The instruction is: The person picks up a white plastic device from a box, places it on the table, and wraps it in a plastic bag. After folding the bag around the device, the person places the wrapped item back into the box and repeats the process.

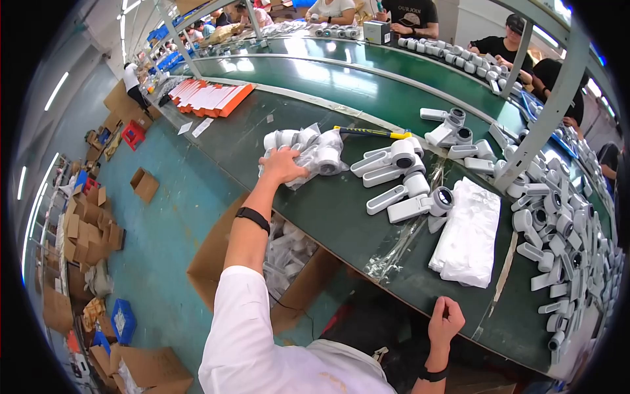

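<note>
My left hand (285, 165) reaches across the workbench and curls over a cluster of white devices in clear plastic bags (326, 152). Their round ends show through the film. My right hand (446, 320) is closed in a loose fist by the bench's near edge, with nothing visible in it. Between the hands lie several unbagged white handheld devices (408, 209) with round, dark-faced heads and long handles. A stack of white plastic bags (467, 233) rests just beyond my right hand. Behind the bagged cluster is a yellow-and-black tool (373, 132), its kind unclear.
Many more white devices (558, 243) are heaped along the right. Below the bench, an open carton (220, 253) holds bagged pieces. Orange-and-white flat packs (213, 98) lie at the far left. A metal post (548, 98) rises from the bench; people work across the green conveyor (308, 75).
</note>
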`<state>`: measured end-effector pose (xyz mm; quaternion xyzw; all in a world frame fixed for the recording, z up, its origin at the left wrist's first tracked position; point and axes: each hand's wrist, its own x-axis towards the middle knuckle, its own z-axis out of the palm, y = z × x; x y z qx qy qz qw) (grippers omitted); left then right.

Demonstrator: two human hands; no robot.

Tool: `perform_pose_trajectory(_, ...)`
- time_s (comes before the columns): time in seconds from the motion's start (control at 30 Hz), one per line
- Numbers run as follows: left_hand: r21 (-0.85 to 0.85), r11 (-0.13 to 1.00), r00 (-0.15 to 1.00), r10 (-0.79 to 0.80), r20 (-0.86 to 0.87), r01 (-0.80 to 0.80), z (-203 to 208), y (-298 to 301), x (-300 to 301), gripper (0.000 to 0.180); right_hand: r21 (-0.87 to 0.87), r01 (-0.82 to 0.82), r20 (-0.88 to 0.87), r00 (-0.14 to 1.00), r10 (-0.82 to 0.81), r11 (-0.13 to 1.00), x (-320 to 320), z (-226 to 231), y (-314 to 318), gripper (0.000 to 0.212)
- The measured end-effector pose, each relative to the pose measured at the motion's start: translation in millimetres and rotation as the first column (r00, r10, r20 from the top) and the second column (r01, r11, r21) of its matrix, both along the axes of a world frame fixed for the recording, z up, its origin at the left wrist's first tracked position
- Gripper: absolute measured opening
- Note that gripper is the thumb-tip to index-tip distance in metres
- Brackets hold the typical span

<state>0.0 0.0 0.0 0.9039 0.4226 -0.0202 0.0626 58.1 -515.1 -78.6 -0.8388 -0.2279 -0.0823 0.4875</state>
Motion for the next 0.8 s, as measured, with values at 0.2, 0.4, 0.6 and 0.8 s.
perform_pose_trajectory(0.2,0.120,0.993,1.000,0.015,0.024,-0.017,-4.7,-3.3,-15.1,0.068,0.045,0.022,0.095,0.995,-0.027,0.999,-0.2,-1.9,5.3,0.010)
perform_pose_trajectory(0.4,0.298,0.952,0.987,0.028,0.157,-0.075,-13.6,-17.2,-92.5,0.066,-0.013,0.006,-0.001,1.000,-0.006,1.000,-3.5,0.0,1.0,0.012)
perform_pose_trajectory(0.6,0.385,0.902,0.970,0.121,0.209,-0.195,-32.4,-58.5,-218.5,0.063,-0.047,0.012,0.017,1.000,-0.011,0.999,-1.4,-4.9,-1.4,0.014)
perform_pose_trajectory(0.8,0.267,0.902,0.939,0.343,0.033,-0.339,-98.9,-108.5,-320.5,0.063,-0.034,-0.012,-0.005,1.000,0.012,0.999,-1.3,-7.2,-0.9,0.015)
